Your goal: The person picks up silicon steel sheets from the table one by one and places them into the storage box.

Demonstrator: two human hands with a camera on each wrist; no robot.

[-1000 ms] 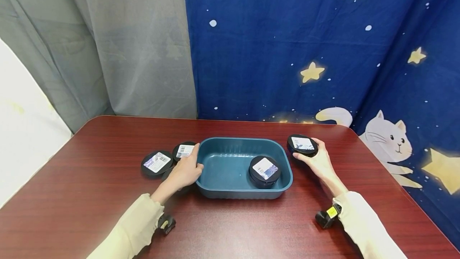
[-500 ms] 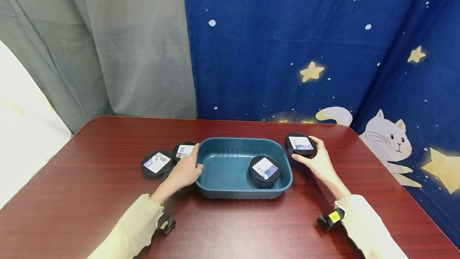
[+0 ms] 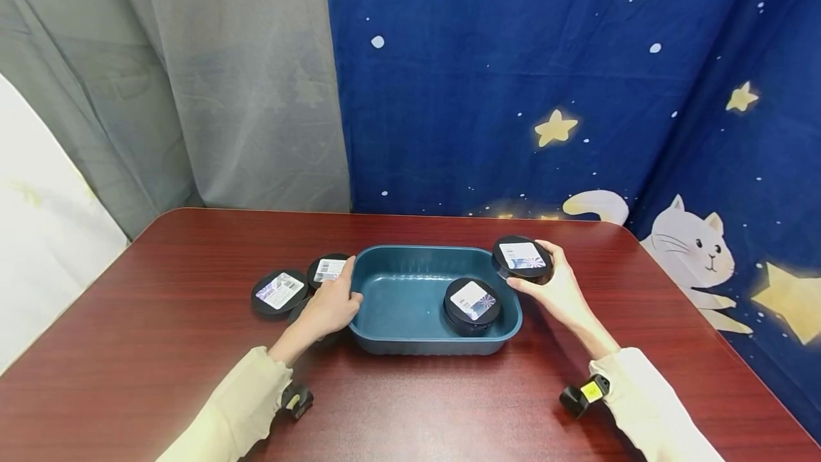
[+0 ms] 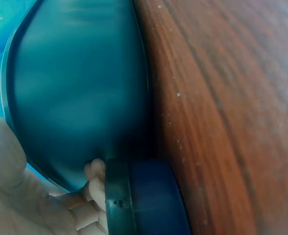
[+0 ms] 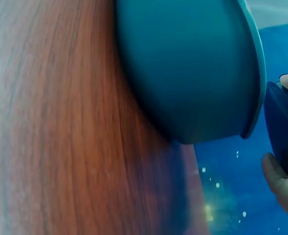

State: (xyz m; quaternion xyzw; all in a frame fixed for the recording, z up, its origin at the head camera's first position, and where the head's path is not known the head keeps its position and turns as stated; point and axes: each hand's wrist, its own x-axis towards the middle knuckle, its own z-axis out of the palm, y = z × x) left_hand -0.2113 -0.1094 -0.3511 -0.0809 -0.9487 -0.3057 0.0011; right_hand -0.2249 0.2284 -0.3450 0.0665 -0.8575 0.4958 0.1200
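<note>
A teal plastic bin (image 3: 398, 305) stands on the table. My left hand (image 3: 330, 305) grips its left rim; in the left wrist view fingertips (image 4: 97, 188) curl against the bin's outer wall (image 4: 80, 88). My right hand (image 3: 564, 291) holds a round black jar (image 3: 522, 259) with a white label, thumb on the near side and fingers on the far side. This jar is lifted at the bin's back right corner, partly over the rim. Inside the bin, at the right, lies another round black jar (image 3: 472, 306). The right wrist view shows part of the held jar (image 5: 283, 122).
Left of the bin lie black jars, one labelled jar (image 3: 279, 292) and another jar (image 3: 328, 269) partly behind my left hand. A further dark one is mostly hidden below that hand. Curtains (image 3: 449, 91) hang behind the reddish-brown table (image 3: 160, 334).
My right hand has lifted the jar and carried it left, from the table beside the bin to over its right rim. My left hand has stayed at the left rim.
</note>
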